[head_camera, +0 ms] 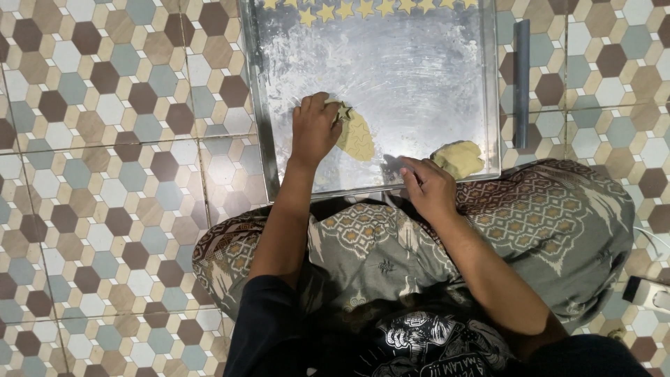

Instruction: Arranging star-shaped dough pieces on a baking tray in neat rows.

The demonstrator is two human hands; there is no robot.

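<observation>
Metal tray (447, 84) on hexagon-tiled floor (105, 174), surface smeared and dull; grey rod (522, 84) lies just beside its right edge. Row of pale star cut-outs (345, 10) along the far rim. Rough dough lump (458, 159) at the near right corner. Flattened dough sheet (357, 137) — pale yellow, star-shaped holes punched — lies near the tray's near-left area. Left hand (314, 129) curled, fingertips pinching a small cutter at the sheet's edge. Right hand (429, 185) loosely curled, resting on the tray's near rim — holding nothing visible.
</observation>
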